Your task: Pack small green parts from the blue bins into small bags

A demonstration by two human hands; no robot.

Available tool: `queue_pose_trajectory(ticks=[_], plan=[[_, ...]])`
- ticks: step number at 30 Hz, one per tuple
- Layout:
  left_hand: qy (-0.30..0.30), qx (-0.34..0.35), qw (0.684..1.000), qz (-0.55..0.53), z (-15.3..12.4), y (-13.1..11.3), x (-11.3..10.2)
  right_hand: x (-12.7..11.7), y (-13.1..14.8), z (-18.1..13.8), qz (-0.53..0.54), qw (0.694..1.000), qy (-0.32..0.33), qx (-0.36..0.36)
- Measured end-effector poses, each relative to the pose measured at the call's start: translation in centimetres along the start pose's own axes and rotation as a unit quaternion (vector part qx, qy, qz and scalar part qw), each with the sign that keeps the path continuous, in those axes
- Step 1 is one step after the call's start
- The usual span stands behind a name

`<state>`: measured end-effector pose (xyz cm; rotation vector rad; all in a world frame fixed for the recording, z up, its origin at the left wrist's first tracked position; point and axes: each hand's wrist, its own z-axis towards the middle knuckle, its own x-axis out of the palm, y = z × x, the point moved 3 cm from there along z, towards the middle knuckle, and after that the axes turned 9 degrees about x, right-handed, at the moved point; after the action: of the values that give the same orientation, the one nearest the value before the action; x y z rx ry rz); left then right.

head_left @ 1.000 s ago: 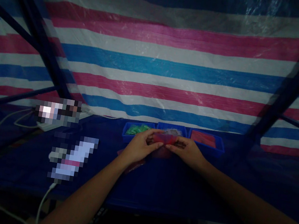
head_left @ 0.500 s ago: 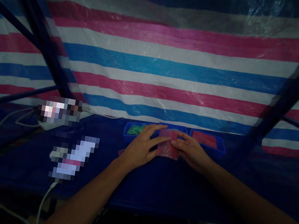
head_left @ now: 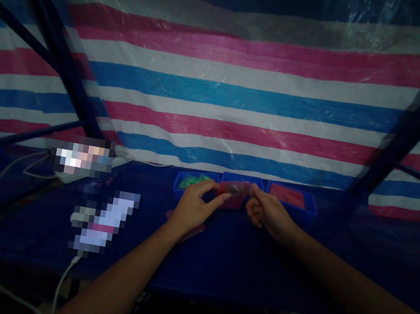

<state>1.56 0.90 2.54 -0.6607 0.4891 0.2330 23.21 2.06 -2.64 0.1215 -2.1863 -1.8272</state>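
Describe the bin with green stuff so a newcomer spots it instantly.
Below the striped sheet, three blue bins line the far side of the blue table. Yours is the leftmost bin, partly hidden by the left hand. Its green contents set it apart; the rightmost bin holds red pieces.

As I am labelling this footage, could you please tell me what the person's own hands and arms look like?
The left hand and right hand wear no gloves. The left forearm and right forearm show no sleeve, watch or bracelet where they are in view. In the dim light, no markings can be made out.
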Motion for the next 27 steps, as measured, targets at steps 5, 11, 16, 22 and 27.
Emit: queue_pose_trajectory(ticks=[5, 11, 16, 22, 27], plan=[[-0.006, -0.088, 0.985, -0.148, -0.1, 1.3, 1.1, 0.3, 1.2, -0.8, -0.092, 0.984, -0.049, -0.146], [0.005, -0.121, 0.951, -0.285, -0.3, 1.4, 2.7, 1.5, 0.7, -1.0, -0.073, 0.989, 0.021, -0.126], [0.003, -0.141, 0.958, -0.249, -0.4, 1.9, 2.6, -1.1, 2.2, -0.6, -0.103, 0.973, -0.110, -0.174], [0.003, -0.119, 0.973, -0.198, -0.4, 3.1, 2.1, -6.6, 7.1, -1.9, -0.241, 0.893, -0.275, -0.261], [0.015, -0.107, 0.978, -0.176, -0.4, 3.0, 2.2, -10.6, 9.9, -3.5, -0.433, 0.740, -0.411, -0.310]])
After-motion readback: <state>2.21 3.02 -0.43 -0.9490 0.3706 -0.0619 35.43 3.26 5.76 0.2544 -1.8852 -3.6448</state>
